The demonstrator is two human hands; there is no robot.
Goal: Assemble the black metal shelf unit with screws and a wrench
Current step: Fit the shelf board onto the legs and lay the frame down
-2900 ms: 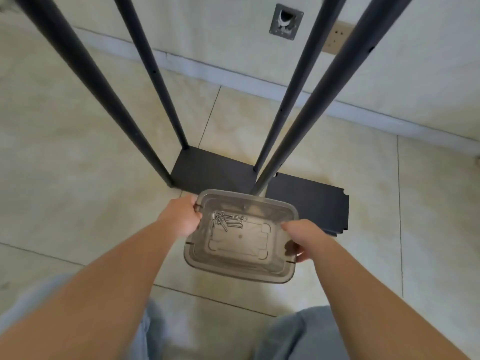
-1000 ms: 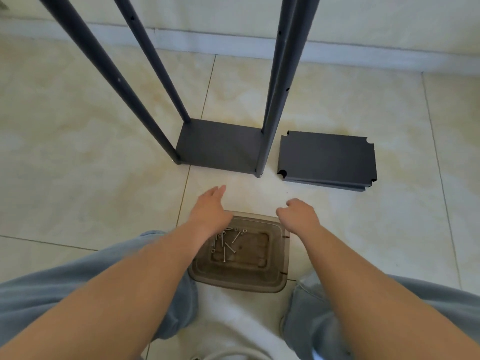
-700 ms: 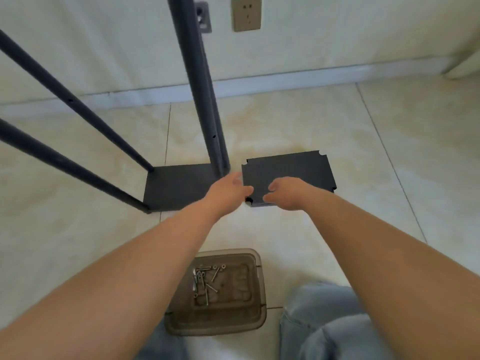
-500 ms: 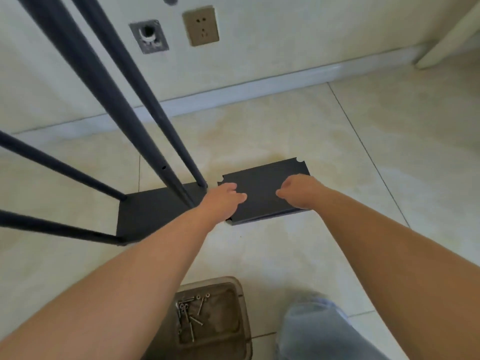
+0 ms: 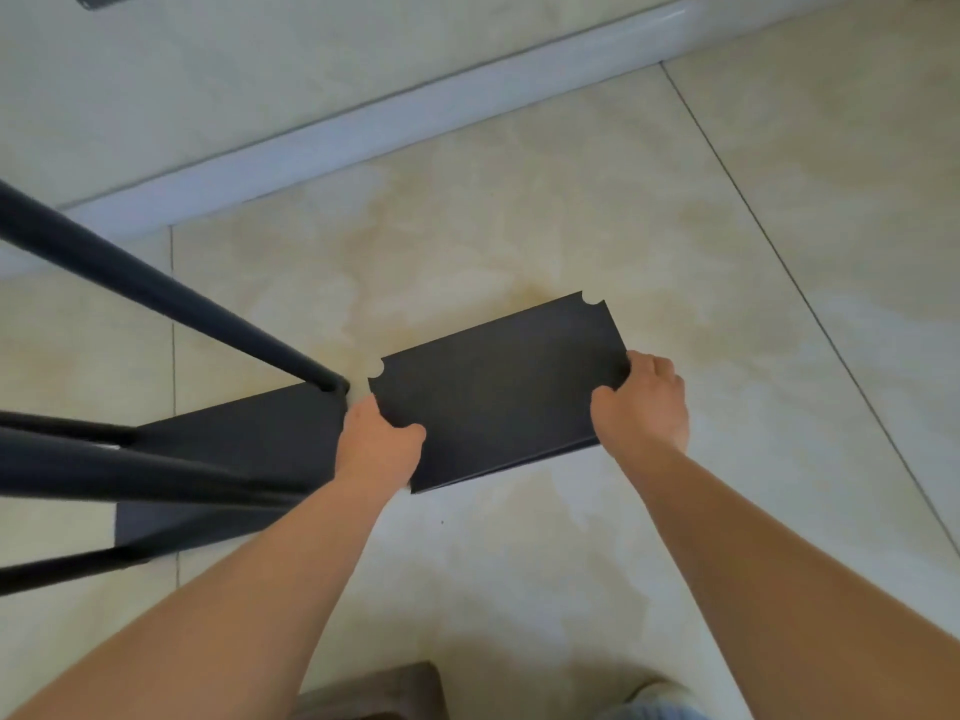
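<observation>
A loose black metal shelf panel (image 5: 498, 387) with notched corners lies on the tiled floor in the middle of the view. My left hand (image 5: 376, 444) grips its left short edge, thumb on top. My right hand (image 5: 641, 405) grips its right short edge. To the left stands the partly built shelf unit: a black base panel (image 5: 244, 449) with several black poles (image 5: 156, 298) rising toward me. The panel sits just right of the base, a narrow gap between them.
The brown translucent plastic box (image 5: 374, 693) that held the screws shows only its far rim at the bottom edge. A white skirting board (image 5: 363, 132) and wall run across the back. My knee (image 5: 649, 706) is at the bottom right.
I set the screw box on the floor and let go. Both hands reached forward to the loose panel and now grip its two short ends; the view has swung right and closer.
</observation>
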